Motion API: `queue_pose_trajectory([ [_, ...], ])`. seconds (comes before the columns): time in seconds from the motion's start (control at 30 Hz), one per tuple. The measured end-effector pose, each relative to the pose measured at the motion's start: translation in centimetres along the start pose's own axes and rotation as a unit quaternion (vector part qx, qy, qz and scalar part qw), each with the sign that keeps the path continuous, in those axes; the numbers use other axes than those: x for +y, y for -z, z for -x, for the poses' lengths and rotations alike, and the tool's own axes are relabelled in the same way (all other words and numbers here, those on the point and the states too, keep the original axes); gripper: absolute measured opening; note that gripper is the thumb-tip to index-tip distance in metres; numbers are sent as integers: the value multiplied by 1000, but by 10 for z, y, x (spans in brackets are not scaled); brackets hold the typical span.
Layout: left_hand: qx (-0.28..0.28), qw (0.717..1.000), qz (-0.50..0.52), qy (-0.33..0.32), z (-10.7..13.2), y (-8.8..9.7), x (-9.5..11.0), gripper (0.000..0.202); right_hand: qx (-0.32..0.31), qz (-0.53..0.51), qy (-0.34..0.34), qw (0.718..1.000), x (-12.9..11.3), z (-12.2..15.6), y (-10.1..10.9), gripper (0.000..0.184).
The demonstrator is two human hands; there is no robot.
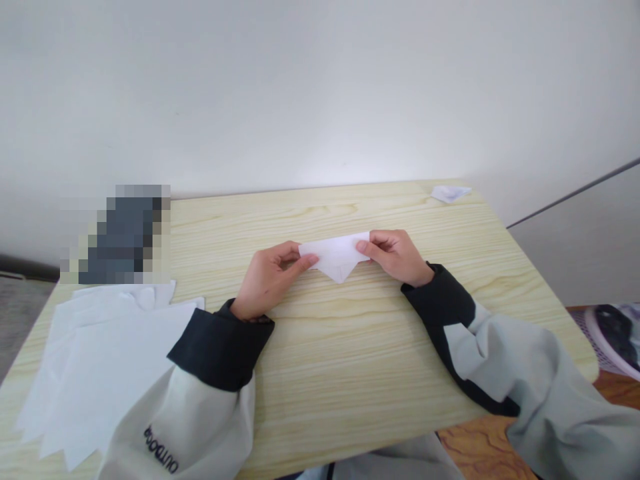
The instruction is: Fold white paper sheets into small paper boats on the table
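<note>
- Pale wood-grain table (320, 373); its near-left corner is cut off;
- Overlapping white paper sheets (125, 353); the grey-and-black left sleeve (220, 350) hides part;
- Dark rectangular object (123, 233); pixelated beyond recognition;
- Bare left hand (270, 277) and right hand (397, 257); they pinch opposite ends of a white folded paper strip (335, 250) over the table's middle; rear fingers are partly hidden;
- Small folded white paper (450, 193), far right corner; its folds look unclear.

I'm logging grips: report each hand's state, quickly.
Left hand: closed, holding one end of the folded white paper.
Right hand: closed, holding the opposite end of that paper.
</note>
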State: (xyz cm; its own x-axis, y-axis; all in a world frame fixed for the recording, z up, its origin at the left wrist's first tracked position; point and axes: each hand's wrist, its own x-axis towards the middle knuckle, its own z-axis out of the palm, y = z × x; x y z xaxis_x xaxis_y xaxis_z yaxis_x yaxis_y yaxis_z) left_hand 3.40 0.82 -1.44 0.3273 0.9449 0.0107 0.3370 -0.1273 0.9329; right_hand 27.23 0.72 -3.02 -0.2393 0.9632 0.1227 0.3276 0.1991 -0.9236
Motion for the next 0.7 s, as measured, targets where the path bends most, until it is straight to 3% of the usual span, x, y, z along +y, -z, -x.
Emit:
queue_pose_trajectory([
  [0.5,-16,1000,-25,1,0,3,-3,36,-6,34,1,999,1,0,0,45],
  [0.7,18,998,-51,8,2,3,1,32,9,36,8,999,1,0,0,45],
])
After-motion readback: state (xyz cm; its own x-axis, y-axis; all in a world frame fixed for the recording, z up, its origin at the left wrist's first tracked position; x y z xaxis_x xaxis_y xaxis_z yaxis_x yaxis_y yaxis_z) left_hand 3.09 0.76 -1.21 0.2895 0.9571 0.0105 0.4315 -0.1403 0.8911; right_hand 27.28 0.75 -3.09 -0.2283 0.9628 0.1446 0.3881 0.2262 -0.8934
